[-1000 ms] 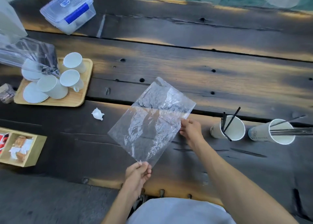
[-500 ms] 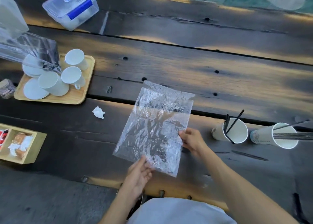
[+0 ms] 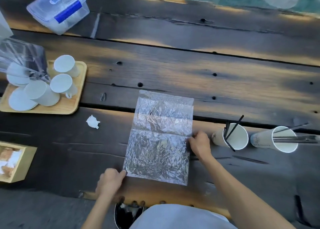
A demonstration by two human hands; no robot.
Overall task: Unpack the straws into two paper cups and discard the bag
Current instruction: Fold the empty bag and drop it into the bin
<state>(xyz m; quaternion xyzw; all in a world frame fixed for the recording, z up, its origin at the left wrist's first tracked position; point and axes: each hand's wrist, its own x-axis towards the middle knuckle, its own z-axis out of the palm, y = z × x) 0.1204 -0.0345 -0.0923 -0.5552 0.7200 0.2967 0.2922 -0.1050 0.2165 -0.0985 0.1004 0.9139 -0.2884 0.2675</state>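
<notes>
An empty, crinkled clear plastic bag (image 3: 160, 138) lies flat on the dark wooden table (image 3: 190, 69), straight in front of me. My left hand (image 3: 110, 181) pinches its near left corner. My right hand (image 3: 199, 144) pinches its right edge about halfway up. To the right stand two white paper cups: the nearer cup (image 3: 231, 136) holds a few black straws (image 3: 232, 130), and the right cup (image 3: 275, 139) holds dark straws (image 3: 294, 138) that lean out to the right.
A wooden tray (image 3: 76, 97) with several white cups sits at the left, partly under a clear bag. A lidded plastic box (image 3: 58, 8) is at the back left, a crumpled white scrap (image 3: 93, 122) left of the bag, a wooden box (image 3: 19, 161) at the left edge, and a dark bin (image 3: 128, 215) below the table's front edge.
The bag was held up at a slant; it has since been turned square and laid flat on the table. Both hands came down with it and keep their hold.
</notes>
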